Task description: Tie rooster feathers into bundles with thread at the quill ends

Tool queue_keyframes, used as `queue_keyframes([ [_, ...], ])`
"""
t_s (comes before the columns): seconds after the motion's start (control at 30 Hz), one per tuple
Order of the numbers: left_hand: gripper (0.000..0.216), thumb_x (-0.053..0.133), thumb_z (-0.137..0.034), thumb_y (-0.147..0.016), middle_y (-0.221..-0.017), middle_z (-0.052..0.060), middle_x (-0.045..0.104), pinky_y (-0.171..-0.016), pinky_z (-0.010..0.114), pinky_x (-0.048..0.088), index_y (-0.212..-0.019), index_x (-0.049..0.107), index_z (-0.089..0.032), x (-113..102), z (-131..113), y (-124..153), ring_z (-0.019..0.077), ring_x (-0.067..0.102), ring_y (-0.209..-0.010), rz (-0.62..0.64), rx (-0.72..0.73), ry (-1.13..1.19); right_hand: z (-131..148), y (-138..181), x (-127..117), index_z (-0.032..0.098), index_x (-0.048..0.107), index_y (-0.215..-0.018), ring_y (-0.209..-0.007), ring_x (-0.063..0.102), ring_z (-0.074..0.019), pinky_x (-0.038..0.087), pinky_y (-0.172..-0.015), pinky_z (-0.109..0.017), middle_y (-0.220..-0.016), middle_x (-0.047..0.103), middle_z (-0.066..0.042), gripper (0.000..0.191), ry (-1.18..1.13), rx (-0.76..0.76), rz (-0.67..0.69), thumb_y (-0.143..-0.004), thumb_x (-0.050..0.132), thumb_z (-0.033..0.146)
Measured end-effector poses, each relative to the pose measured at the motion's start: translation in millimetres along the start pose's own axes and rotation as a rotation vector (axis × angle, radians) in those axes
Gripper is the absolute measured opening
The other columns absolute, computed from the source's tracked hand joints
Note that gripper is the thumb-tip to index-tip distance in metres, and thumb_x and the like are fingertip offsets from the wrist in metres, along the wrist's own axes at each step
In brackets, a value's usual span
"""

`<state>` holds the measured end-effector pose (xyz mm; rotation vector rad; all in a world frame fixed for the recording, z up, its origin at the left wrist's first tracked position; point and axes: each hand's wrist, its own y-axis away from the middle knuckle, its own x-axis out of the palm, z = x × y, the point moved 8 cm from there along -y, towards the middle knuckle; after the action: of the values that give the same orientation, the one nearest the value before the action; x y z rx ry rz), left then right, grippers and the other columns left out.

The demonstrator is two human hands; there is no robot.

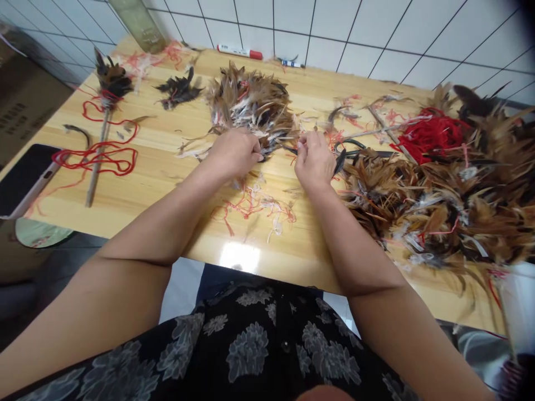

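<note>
My left hand (237, 151) is curled at the near edge of a pile of brown feathers (251, 100). Its thumb and fingers close on a dark feather, mostly hidden under the fingertips. Just to the right, my right hand (315, 161) is pinched, with the thin end of a dark feather at its fingertips. Red and white thread scraps (254, 206) lie on the table between my forearms. Beside my right hand are the black handles of what look like scissors (355, 146), partly covered by feathers.
A large heap of brown feathers (418, 195) covers the right of the wooden table (159, 195), with a red string bundle (434, 133) behind. At left lie a feather-topped stick (98, 161), red cord (121, 161) and a phone (25, 175). A red-capped marker (239, 52) lies by the tiled wall.
</note>
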<state>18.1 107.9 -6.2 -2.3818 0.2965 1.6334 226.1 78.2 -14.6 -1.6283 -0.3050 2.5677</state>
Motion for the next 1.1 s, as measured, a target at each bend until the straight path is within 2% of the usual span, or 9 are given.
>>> queue_keyframes([
  [0.1, 0.007, 0.076, -0.016, -0.089, -0.102, 0.011, 0.080, -0.116, 0.051, 0.059, -0.089, 0.080, -0.023, 5.3, 1.8, 1.3, 0.0376, 0.077, -0.119, -0.010, -0.025, 0.046, 7.9, 1.4, 1.5, 0.025, 0.074, -0.140, -0.132, 0.077, -0.0322, 0.066, -0.109, -0.047, -0.150, 0.078, -0.016, 0.043, -0.021, -0.043, 0.034, -0.116, 0.038, 0.021],
  [0.2, 0.010, 0.075, -0.013, -0.088, -0.102, 0.009, 0.079, -0.113, 0.050, 0.060, -0.090, 0.078, -0.022, -0.6, -1.6, 5.5, 0.0352, 0.078, -0.115, -0.032, -0.026, 0.102, 16.2, 3.7, 1.7, 0.025, 0.072, -0.146, -0.134, 0.077, -0.0333, 0.066, -0.112, -0.050, -0.146, 0.079, -0.016, 0.044, -0.032, -0.080, 0.066, -0.116, 0.040, 0.024],
  [0.33, 0.008, 0.071, -0.015, -0.094, -0.099, 0.007, 0.080, -0.099, 0.046, 0.062, -0.091, 0.074, -0.022, -13.9, -3.0, 9.1, 0.0278, 0.076, -0.098, -0.104, -0.029, 0.241, 26.8, 7.5, 2.2, 0.026, 0.069, -0.157, -0.135, 0.077, -0.0337, 0.067, -0.116, -0.051, -0.145, 0.079, -0.015, 0.048, -0.018, -0.136, 0.120, -0.117, 0.042, 0.027],
  [0.43, 0.006, 0.071, -0.019, -0.097, -0.096, 0.004, 0.081, -0.088, 0.042, 0.060, -0.096, 0.074, -0.023, -12.3, 6.1, 6.5, 0.0234, 0.074, -0.091, -0.140, -0.090, 0.431, 30.4, 9.9, 0.2, 0.024, 0.066, -0.163, -0.137, 0.077, -0.0318, 0.066, -0.119, -0.048, -0.145, 0.078, -0.016, 0.050, 0.001, -0.155, 0.118, -0.119, 0.041, 0.027],
  [0.6, 0.010, 0.077, -0.018, -0.096, -0.085, 0.002, 0.074, -0.076, 0.035, 0.054, -0.090, 0.070, -0.022, -1.3, 10.5, 2.7, 0.0180, 0.067, -0.078, -0.186, -0.175, 0.837, 15.7, 6.4, 2.7, 0.023, 0.068, -0.162, -0.133, 0.077, -0.0290, 0.064, -0.122, -0.046, -0.147, 0.078, -0.016, 0.049, -0.046, -0.144, -0.030, -0.124, 0.040, 0.034],
  [0.77, 0.017, 0.081, -0.009, -0.086, -0.073, 0.000, 0.064, -0.065, 0.026, 0.044, -0.078, 0.070, -0.019, 10.4, -13.3, 8.7, 0.0121, 0.053, -0.064, -0.116, -0.191, 1.306, -4.6, -7.4, 22.7, 0.024, 0.074, -0.156, -0.109, 0.078, -0.0272, 0.069, -0.109, -0.047, -0.119, 0.081, -0.012, 0.053, -0.339, -0.302, -0.194, -0.122, 0.052, 0.057],
  [0.87, 0.018, 0.082, -0.006, -0.084, -0.072, 0.000, 0.065, -0.064, 0.024, 0.041, -0.075, 0.072, -0.018, 17.8, -22.1, 11.4, 0.0124, 0.051, -0.065, -0.084, -0.173, 1.330, -8.1, -11.7, 31.9, 0.026, 0.081, -0.145, -0.106, 0.078, -0.0264, 0.069, -0.106, -0.047, -0.114, 0.082, -0.010, 0.054, -0.450, -0.372, -0.216, -0.119, 0.058, 0.066],
  [0.97, 0.018, 0.084, -0.005, -0.086, -0.074, -0.001, 0.066, -0.068, 0.025, 0.040, -0.077, 0.075, -0.019, 25.5, -23.5, 11.8, 0.0136, 0.051, -0.069, -0.070, -0.149, 1.243, -3.3, -10.8, 35.5, 0.028, 0.088, -0.125, -0.114, 0.080, -0.0261, 0.068, -0.109, -0.046, -0.117, 0.085, -0.010, 0.048, -0.531, -0.430, -0.200, -0.120, 0.057, 0.065],
  [1.1, 0.018, 0.083, -0.005, -0.089, -0.077, -0.001, 0.066, -0.071, 0.027, 0.040, -0.079, 0.076, -0.019, 29.7, -28.2, 12.9, 0.0153, 0.054, -0.073, -0.012, -0.088, 1.108, -6.0, -13.6, 35.7, 0.027, 0.086, -0.106, -0.112, 0.079, -0.0241, 0.067, -0.112, -0.046, -0.110, 0.085, -0.007, 0.052, -0.634, -0.378, -0.194, -0.119, 0.058, 0.068],
])
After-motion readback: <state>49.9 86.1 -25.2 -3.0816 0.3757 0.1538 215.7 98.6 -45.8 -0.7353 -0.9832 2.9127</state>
